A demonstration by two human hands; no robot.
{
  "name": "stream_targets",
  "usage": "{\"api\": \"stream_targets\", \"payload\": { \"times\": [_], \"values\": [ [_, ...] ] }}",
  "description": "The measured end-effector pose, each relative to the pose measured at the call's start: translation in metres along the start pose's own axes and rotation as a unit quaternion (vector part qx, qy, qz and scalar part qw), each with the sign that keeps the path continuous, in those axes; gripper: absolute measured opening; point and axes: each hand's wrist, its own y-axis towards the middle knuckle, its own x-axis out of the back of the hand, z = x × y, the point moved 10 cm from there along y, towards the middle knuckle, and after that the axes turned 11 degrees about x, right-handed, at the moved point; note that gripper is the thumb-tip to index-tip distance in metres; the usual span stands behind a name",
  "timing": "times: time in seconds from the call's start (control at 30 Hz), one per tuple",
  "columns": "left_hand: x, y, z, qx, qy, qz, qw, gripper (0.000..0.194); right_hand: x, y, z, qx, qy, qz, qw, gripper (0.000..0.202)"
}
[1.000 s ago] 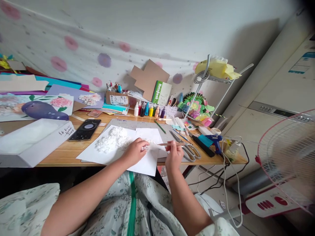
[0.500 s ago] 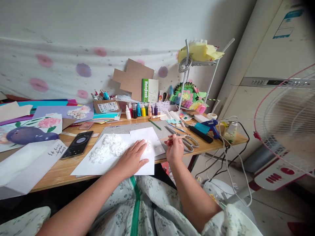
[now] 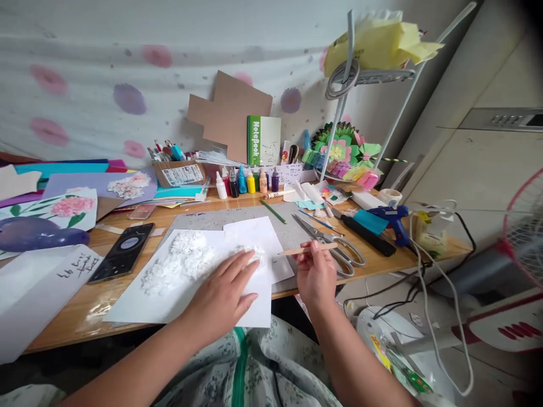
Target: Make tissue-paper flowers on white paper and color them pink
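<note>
My left hand (image 3: pixel 220 297) lies flat with its fingers apart on a white sheet (image 3: pixel 139 305). Its fingertips touch a small cluster of white fluffy bits (image 3: pixel 250 249). To the left of that hand, a larger heap of white curled bits (image 3: pixel 182 263) covers part of the sheet. A thin, light wooden stick (image 3: pixel 305 249) is pinched in my right hand (image 3: pixel 316 274), its dark tip pointing left over the paper's right edge. Grey-handled scissors (image 3: pixel 345 251) lie just beyond my right hand.
A black phone (image 3: pixel 122 252) and a white open box (image 3: pixel 38 294) are at left. Paint bottles (image 3: pixel 250 182) line the back. A black-handled knife (image 3: pixel 367 233), a blue glue gun (image 3: pixel 394 223) and loose cables sit right, with a fan (image 3: pixel 526 254) beyond.
The view has moved closer to the table. In my right hand the stick now shows more of its length and points left. My left hand stays flat on the paper.
</note>
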Motion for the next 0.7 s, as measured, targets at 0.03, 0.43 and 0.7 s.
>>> {"api": "stream_targets", "payload": {
  "times": [0.03,0.43,0.7],
  "values": [
    [-0.005,0.006,0.008,0.029,0.013,0.012,0.999,0.049,0.0,0.0,-0.001,-0.001,-0.004,0.002,1.0,0.028],
    [-0.01,0.015,0.03,0.039,-0.062,0.01,0.997,0.03,-0.061,-0.012,0.006,0.111,-0.287,0.308,0.9,0.019],
    [-0.013,0.019,0.032,0.063,-0.062,0.031,0.996,0.041,-0.073,-0.016,0.006,0.129,-0.38,0.365,0.84,0.021]
  ]
}}
